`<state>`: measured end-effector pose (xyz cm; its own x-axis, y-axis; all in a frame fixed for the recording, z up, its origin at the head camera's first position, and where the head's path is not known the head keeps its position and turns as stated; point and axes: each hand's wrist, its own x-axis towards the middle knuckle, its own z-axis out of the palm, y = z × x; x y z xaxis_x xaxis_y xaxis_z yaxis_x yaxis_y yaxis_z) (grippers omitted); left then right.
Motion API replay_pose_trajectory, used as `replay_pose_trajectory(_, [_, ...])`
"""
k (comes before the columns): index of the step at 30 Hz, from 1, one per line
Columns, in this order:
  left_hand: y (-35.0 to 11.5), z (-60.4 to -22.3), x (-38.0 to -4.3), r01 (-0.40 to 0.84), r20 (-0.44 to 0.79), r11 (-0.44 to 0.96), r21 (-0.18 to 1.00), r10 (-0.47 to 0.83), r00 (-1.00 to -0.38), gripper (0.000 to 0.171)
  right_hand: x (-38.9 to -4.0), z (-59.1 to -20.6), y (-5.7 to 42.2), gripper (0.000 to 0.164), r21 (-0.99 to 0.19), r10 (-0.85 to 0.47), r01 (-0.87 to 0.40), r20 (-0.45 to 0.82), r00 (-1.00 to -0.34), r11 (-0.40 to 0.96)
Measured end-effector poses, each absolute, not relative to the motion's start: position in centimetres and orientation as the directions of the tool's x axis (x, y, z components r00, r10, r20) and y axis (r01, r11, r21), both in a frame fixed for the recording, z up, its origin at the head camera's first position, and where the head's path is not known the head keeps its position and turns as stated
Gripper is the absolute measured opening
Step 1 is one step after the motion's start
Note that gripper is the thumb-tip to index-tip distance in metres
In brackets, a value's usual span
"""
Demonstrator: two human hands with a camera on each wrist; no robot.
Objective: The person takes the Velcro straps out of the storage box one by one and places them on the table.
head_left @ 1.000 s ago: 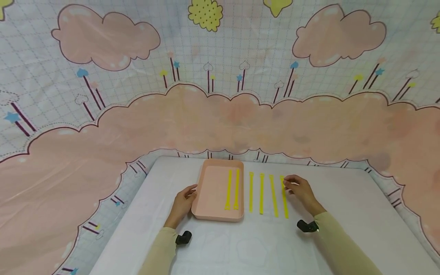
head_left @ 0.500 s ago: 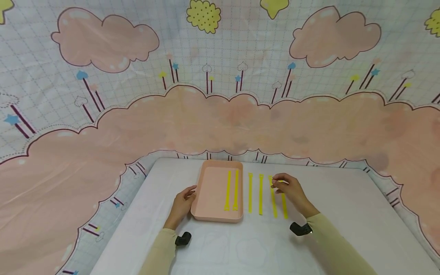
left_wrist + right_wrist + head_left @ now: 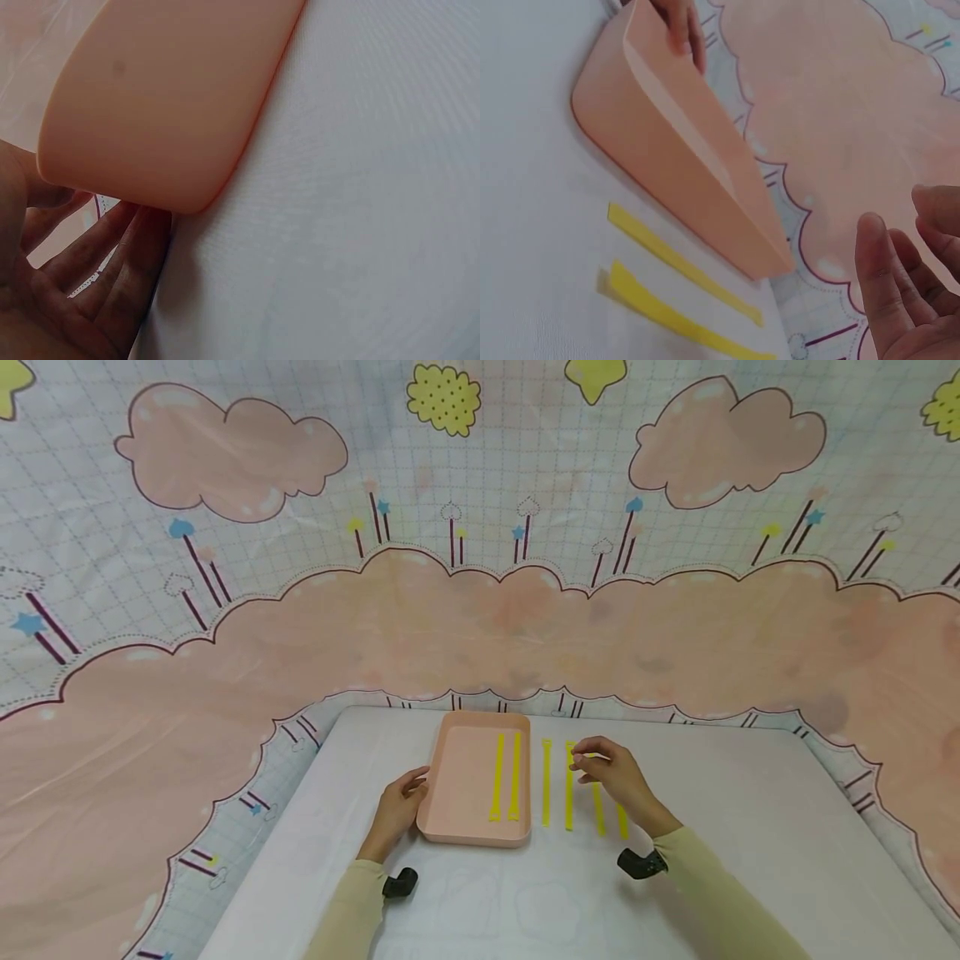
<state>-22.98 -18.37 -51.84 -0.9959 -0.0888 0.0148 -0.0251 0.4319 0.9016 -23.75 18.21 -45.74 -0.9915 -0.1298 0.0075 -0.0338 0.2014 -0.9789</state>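
A peach-coloured tray [image 3: 457, 777] lies on the white table, with two thin yellow strips [image 3: 497, 777] lengthwise in its right part. My left hand [image 3: 396, 808] rests its fingers against the tray's left side; in the left wrist view the fingers [image 3: 135, 259] reach the tray's outer wall [image 3: 150, 127]. Right of the tray, several more yellow strips [image 3: 546, 785] lie in a row on the table. My right hand [image 3: 621, 778] hovers over that row, fingertips near the top of the second strip [image 3: 569, 806], partly covering the strips farther right. Nothing shows between its thumb and fingers [image 3: 877, 262].
The white table [image 3: 750, 810] runs on to the right and in front of the tray. A patterned curtain [image 3: 480, 627] with clouds stands behind the table and along its sides. Each wrist wears a black camera [image 3: 641, 863].
My right hand has moved left along the row, from the rightmost strip to near the second one. The strips, the tray and my left hand stay in place.
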Motion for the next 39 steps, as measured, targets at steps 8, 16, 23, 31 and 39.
replay_pose_trajectory(8, [-18.4, -52.0, -23.1, -0.024, 0.012, 0.415, 0.909, -0.084, -0.996, 0.035, -23.7, -45.6, 16.6, 0.024, -0.980, -0.147, -0.029, 0.000, -0.989, 0.195])
replay_pose_trajectory(16, [-18.8, -52.3, -23.3, -0.026, 0.016, 0.439, 0.898, -0.091, -0.996, 0.035, -23.9, -45.2, 15.3, 0.027, -0.991, -0.213, -0.053, 0.025, -0.977, 0.126])
replay_pose_trajectory(23, [-18.8, -52.2, -23.3, -0.032, 0.002, 0.414, 0.910, -0.081, -0.997, 0.037, -24.3, -45.0, 13.7, 0.027, -0.987, -0.246, -0.098, 0.064, -0.967, 0.125])
replay_pose_trajectory(31, [-18.5, -52.1, -23.2, -0.029, 0.006, 0.415, 0.909, -0.083, -0.997, 0.036, -24.7, -45.3, 11.9, 0.032, -0.991, -0.303, -0.091, 0.058, -0.951, 0.097])
replay_pose_trajectory(39, [-18.5, -52.1, -23.2, -0.032, 0.008, 0.418, 0.908, -0.092, -0.996, 0.036, -24.9, -46.0, 10.2, 0.030, -0.991, -0.319, -0.096, 0.061, -0.946, 0.093])
